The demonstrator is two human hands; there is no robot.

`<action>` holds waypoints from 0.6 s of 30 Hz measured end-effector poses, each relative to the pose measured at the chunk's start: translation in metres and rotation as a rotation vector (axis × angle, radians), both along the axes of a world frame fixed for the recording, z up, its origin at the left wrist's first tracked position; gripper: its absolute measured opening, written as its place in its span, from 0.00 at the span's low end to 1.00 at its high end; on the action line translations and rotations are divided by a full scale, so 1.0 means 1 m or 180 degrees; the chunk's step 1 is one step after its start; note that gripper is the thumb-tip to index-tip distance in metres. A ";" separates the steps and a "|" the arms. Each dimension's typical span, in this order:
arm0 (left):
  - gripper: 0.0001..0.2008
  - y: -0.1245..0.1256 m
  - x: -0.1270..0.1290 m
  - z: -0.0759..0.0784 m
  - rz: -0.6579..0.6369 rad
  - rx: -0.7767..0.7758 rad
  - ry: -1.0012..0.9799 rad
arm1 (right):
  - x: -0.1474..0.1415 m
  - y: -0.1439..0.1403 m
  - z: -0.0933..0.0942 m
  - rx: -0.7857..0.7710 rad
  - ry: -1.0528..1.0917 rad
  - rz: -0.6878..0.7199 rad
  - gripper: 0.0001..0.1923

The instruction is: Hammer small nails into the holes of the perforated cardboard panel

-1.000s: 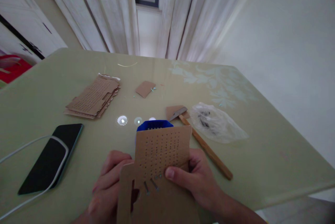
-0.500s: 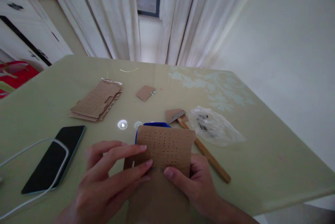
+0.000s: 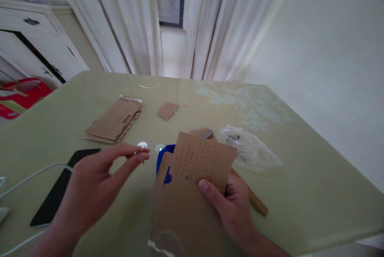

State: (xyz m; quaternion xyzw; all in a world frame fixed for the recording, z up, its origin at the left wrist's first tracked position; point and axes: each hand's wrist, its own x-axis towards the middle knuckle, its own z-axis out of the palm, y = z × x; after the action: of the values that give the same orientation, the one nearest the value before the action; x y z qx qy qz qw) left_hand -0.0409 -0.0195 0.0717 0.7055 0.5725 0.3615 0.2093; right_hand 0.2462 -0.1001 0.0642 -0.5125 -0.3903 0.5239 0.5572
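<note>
My left hand (image 3: pixel 99 181) is raised over the table, thumb and fingertips pinching a small nail (image 3: pixel 143 160) whose thin point hangs down. My right hand (image 3: pixel 237 205) grips a piece of brown cardboard (image 3: pixel 192 209) by its right edge, thumb pressed on the front. Rows of small holes cover the cardboard's upper part, and small round metal heads show just left of the thumb. Behind the cardboard a blue plastic object (image 3: pixel 162 157) is partly hidden. A hammer with a wooden handle (image 3: pixel 256 201) lies beyond my right hand, mostly covered by the cardboard.
A stack of perforated cardboard (image 3: pixel 114 119) lies at left, a small cardboard square (image 3: pixel 168 111) farther back. Right of the hammer head is a clear plastic bag (image 3: pixel 247 149) with dark bits. A phone (image 3: pixel 57 193) and white cable (image 3: pixel 39 175) lie near my left arm.
My left hand has come away from the cardboard to the left, now pinching the nail. The cardboard has tilted to the right in my right hand, uncovering more of the blue object.
</note>
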 end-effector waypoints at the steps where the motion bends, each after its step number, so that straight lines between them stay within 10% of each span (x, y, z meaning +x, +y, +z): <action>1: 0.19 0.020 0.001 -0.002 0.0049 -0.0303 0.0147 | 0.000 0.001 -0.002 -0.0004 0.0016 -0.0034 0.16; 8: 0.20 0.063 -0.009 -0.047 0.0346 -0.0427 0.1229 | 0.005 0.001 -0.008 -0.0321 0.0170 0.0068 0.18; 18: 0.18 0.063 -0.001 -0.045 0.0383 -0.0802 0.0933 | 0.017 0.009 -0.014 -0.0394 0.0174 -0.0266 0.20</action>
State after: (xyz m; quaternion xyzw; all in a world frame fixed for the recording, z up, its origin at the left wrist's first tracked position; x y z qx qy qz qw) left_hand -0.0418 0.0438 0.0266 0.6833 0.6787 0.1923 0.1884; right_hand 0.2636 -0.0916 0.0507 -0.5473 -0.3200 0.5372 0.5563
